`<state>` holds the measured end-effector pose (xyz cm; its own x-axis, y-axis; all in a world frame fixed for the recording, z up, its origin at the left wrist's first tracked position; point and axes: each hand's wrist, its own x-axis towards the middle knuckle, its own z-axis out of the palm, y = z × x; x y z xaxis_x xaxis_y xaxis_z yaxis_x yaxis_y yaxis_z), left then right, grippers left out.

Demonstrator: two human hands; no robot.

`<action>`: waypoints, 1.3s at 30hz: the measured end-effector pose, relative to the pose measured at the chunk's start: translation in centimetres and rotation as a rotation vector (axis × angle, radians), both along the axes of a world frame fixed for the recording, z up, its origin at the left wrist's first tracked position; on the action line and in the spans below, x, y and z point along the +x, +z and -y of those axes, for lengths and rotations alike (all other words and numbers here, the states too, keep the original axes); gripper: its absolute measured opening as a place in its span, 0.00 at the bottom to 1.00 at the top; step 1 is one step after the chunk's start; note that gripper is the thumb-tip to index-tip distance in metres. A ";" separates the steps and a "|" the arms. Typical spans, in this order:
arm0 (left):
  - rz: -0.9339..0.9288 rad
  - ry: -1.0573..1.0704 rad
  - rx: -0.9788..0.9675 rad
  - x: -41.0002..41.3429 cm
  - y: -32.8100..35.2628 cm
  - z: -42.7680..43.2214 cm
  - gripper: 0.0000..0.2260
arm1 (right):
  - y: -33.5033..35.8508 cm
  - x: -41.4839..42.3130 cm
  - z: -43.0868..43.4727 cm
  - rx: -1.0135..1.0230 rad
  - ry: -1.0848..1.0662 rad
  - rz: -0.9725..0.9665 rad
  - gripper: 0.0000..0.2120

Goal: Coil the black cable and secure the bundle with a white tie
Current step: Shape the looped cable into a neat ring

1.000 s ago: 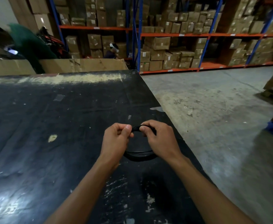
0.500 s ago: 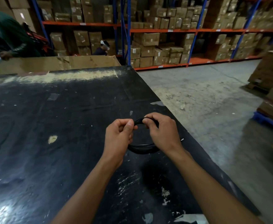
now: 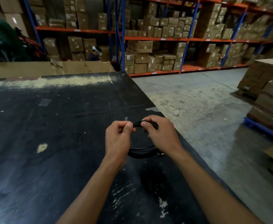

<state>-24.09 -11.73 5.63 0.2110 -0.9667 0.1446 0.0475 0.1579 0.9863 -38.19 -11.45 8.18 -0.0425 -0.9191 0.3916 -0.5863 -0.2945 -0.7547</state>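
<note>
I hold the coiled black cable above the scuffed black bench, near its right edge. My left hand has its fingers closed, thumb and forefinger pinching the top of the loop. My right hand grips the same top arc just beside it, fingers curled around the strands. The lower arc hangs between my wrists. I cannot make out a white tie.

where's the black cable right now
In the head view the coiled cable is just right of centre, held between the left hand and right hand, over the black table near its right edge.
</note>
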 end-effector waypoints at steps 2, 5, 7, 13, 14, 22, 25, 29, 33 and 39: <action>0.016 0.015 -0.007 0.0 0.1 0.2 0.04 | 0.2 0.0 0.3 0.009 0.005 -0.011 0.04; 0.027 0.033 -0.007 0.3 -0.2 0.2 0.03 | 0.2 0.0 0.4 0.018 0.019 -0.050 0.05; 0.041 0.035 -0.005 0.4 -0.5 0.0 0.03 | 0.1 -0.1 0.3 0.019 0.002 -0.031 0.07; 0.028 0.092 0.037 1.2 -1.4 0.0 0.04 | -1.5 -2.6 -0.6 0.028 -0.210 0.018 0.04; 0.029 0.096 0.039 1.4 -1.6 0.0 0.04 | -2.1 -3.0 -0.9 0.061 -0.258 0.000 0.02; 0.019 0.123 0.098 1.8 -2.5 -0.2 0.04 | -7.8 -3.3 -2.1 0.444 -0.400 -0.176 0.30; 0.022 0.123 0.098 2.4 -2.6 -0.2 0.04 | -8.3 -3.6 -1.7 0.451 -0.412 -0.186 0.20; 0.041 0.135 0.091 3.3 -2.3 0.4 0.03 | -8.1 -3.8 -1.2 0.451 -0.399 -0.182 0.07; 0.066 0.155 0.059 4.0 -1.9 1.5 0.04 | -6.8 -2.7 -0.7 0.287 -0.336 -0.189 0.10; 0.103 0.208 0.003 4.7 -1.5 2.3 0.05 | 0.1 0.5 -0.8 -0.180 -0.144 -0.109 0.05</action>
